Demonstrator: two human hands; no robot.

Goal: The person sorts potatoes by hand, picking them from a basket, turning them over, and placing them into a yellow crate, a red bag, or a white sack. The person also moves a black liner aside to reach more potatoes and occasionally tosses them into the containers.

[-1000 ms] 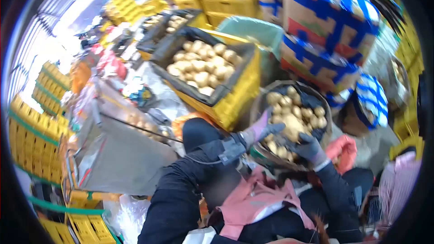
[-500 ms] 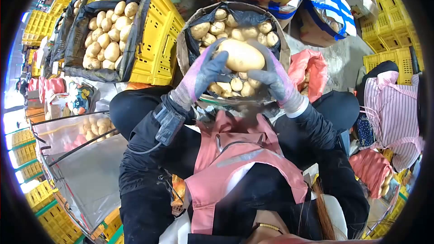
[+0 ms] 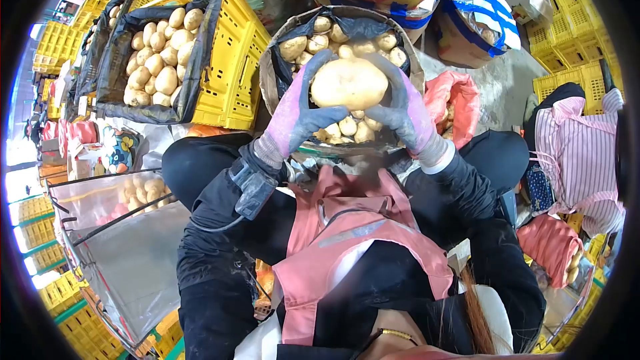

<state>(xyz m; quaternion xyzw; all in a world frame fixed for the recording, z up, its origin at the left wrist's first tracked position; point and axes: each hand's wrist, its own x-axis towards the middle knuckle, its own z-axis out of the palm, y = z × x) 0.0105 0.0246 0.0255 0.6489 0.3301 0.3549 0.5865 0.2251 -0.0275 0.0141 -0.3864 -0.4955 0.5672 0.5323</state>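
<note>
Above the lined container (image 3: 268, 79), the left hand (image 3: 293, 108) and the right hand (image 3: 408, 108) (both gloved) grip one big pale potato (image 3: 350, 85) between them.

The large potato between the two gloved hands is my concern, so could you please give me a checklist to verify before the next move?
1. Left hand at the large potato: ok, around its left side.
2. Right hand at it: ok, around the opposite side.
3. Upper surface in view: ok, its middle is uncovered.
4. Underside sound: cannot tell, it faces away from the camera.
5. Round container fully visible: not ok, the hands and large potato hide part.
6. Yellow crate empty: not ok, potatoes lie in it.
</note>
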